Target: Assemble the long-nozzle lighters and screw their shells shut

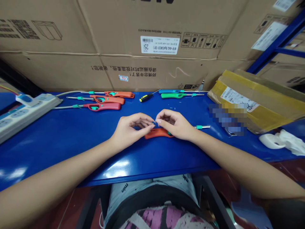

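Over the blue table, my left hand (133,128) and my right hand (175,124) meet fingertip to fingertip. Each is closed in a pinch at a tiny light-coloured piece, too small to name. Just beneath them lies an orange long-necked lighter (158,133); my right hand covers its middle, and its metal tip with a green collar shows on the right. Behind my left hand lie a red lighter (107,107) and two orange lighters, the nearer one (111,100) and the farther one (122,94). A green lighter (171,95) and a blue lighter (166,91) lie behind my right hand.
A yellow-and-black screwdriver (145,97) lies at the back among small scraps. A power strip (26,114) is on the left. On the right are a taped parcel (269,95), a blurred-out phone-like object (228,121) and white tape or tissue (283,140). Large cartons (152,73) stand behind.
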